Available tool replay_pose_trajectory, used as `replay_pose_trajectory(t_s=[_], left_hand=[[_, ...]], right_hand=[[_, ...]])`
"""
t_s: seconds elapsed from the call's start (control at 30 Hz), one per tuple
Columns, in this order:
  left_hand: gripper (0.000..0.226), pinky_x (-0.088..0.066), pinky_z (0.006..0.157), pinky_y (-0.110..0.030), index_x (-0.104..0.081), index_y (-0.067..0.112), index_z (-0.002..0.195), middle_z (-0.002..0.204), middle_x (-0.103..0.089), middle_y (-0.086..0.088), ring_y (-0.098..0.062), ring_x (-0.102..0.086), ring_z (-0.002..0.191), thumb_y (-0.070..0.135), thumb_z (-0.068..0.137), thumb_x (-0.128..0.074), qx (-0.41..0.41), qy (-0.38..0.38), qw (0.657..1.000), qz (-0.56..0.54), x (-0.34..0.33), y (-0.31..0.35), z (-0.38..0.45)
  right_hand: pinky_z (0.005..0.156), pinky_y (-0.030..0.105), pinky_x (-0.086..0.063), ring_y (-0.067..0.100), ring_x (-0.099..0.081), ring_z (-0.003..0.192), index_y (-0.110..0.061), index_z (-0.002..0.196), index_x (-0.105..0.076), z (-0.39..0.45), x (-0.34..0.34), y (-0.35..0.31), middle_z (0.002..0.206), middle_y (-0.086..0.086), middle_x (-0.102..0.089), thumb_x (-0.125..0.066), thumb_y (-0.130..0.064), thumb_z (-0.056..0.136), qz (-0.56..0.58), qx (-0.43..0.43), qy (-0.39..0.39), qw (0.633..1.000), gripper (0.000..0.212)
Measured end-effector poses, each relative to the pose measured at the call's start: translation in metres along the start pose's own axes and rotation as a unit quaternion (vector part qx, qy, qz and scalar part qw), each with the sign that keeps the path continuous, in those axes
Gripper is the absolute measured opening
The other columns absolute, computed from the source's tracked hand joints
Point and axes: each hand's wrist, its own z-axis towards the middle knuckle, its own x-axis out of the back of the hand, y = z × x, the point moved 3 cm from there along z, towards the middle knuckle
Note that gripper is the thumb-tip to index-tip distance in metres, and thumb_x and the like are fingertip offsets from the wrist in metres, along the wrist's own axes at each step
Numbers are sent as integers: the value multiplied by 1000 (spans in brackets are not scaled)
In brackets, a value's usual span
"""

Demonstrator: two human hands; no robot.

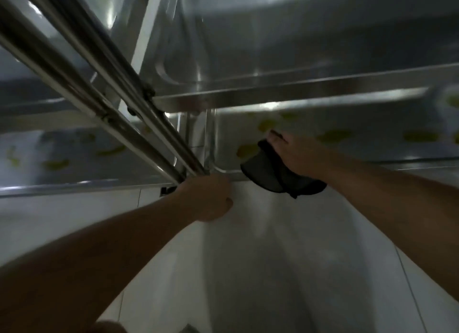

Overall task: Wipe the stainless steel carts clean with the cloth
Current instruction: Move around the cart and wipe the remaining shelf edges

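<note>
Across the upper half of the head view, the stainless steel cart [285, 94] fills the scene, seen from low down so that its shelf edge runs across and its lower tray [372, 144] lies just beyond the hands. A second cart [37, 156] stands to the left, its tray near the same height (yellowish blotches show on both tray surfaces, though whether they are dirt or reflections I cannot tell through the blur). Two upright posts [82, 67] slant from the top left down to the corner where the trays meet. Below lies the pale tiled floor [248, 270].

The left hand [211, 198] sits at the foot of those posts, its grip curled at the tray's corner edge, most likely to steady the cart so it does not roll under the wiping pressure. The right hand [298, 156] reaches over the tray rim and presses the dark cloth [273, 176] against it; its grip is on the cloth, the fingers spread over it and partly curled, and the loose end hangs over the rim. My judgement is that the lower tray is the part being wiped now.
</note>
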Motion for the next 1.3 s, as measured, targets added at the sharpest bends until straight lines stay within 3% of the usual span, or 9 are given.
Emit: replay_pose_trajectory(t_s=[0.17, 0.23, 0.33, 0.5, 0.63, 0.73, 0.83, 0.97, 1.3], left_hand=[[35, -53, 101, -42, -66, 16, 131, 127, -68, -7, -28, -65, 117, 38, 107, -52, 37, -6, 996, -86, -21, -25, -4], [36, -52, 101, -42, -69, 12, 128, 125, -70, -8, -29, -65, 117, 37, 109, -51, 56, -17, 993, -106, -28, -36, -1], [34, -53, 93, -38, -72, 12, 126, 125, -70, -9, -28, -65, 115, 35, 108, -55, 93, -5, 973, -209, -28, -56, 7], [21, -64, 84, -35, -73, 21, 112, 103, -76, -5, -30, -73, 102, 35, 96, -75, 123, 92, 860, -486, -21, -75, 11], [37, -66, 76, -36, -69, 33, 116, 102, -76, 2, -21, -74, 95, 48, 85, -81, 149, 187, 744, -624, -27, -65, 16], [34, -60, 80, -30, -74, 33, 116, 102, -78, 11, -8, -75, 96, 40, 83, -81, 107, 305, 635, -702, -18, -61, 22], [14, -61, 80, -26, -79, 25, 99, 94, -80, 5, -10, -77, 93, 26, 86, -76, 45, 371, 580, -724, -4, -55, 25], [20, -58, 65, -22, -73, 32, 68, 71, -72, 2, -12, -73, 71, 27, 87, -71, 52, 416, 595, -686, -2, -52, 21], [14, -51, 65, -36, -64, 35, 58, 62, -55, 4, -20, -57, 67, 36, 70, -71, 51, 406, 607, -682, -3, -55, 23]], right_hand=[[100, 39, -39, 37, -53, 132, -8, 146, -53, 19, -11, 1, 142, 20, -59, -29, -54, 109, 66, -3, 73, 995, 63], [76, 32, -34, 38, -58, 120, -3, 135, -60, 29, -12, 4, 117, 23, -64, -32, -50, 110, 69, 0, 115, 991, 60], [73, 30, -31, 43, -61, 104, 2, 113, -64, 39, -7, 2, 92, 21, -57, -32, -49, 111, 71, -13, 152, 986, 60], [72, 25, -36, 20, -66, 84, -15, 81, -56, 43, -1, -20, 79, 0, -59, -30, -51, 111, 163, -24, 243, 956, 53], [65, 3, -34, -14, -53, 70, -32, 97, -60, 43, -20, -55, 78, -19, -55, -30, -49, 110, 149, 92, 330, 928, 37], [81, 18, -44, 9, -61, 88, -18, 118, -65, 54, -67, -67, 100, 3, -68, -28, -43, 111, 7, 202, 222, 954, 45], [118, 38, -32, 29, -44, 143, -27, 143, -57, 66, -121, -60, 149, 1, -57, -22, -39, 113, -55, 212, -4, 976, 47], [125, 38, 11, 13, 7, 160, -38, 166, -14, 78, -148, -51, 173, -18, -4, -12, -44, 110, -158, 179, -40, 970, 56], [125, 56, -12, 37, -11, 158, -21, 164, -24, 45, -33, 106, 174, 2, -15, -25, -39, 94, -207, -167, 173, 948, 72]])
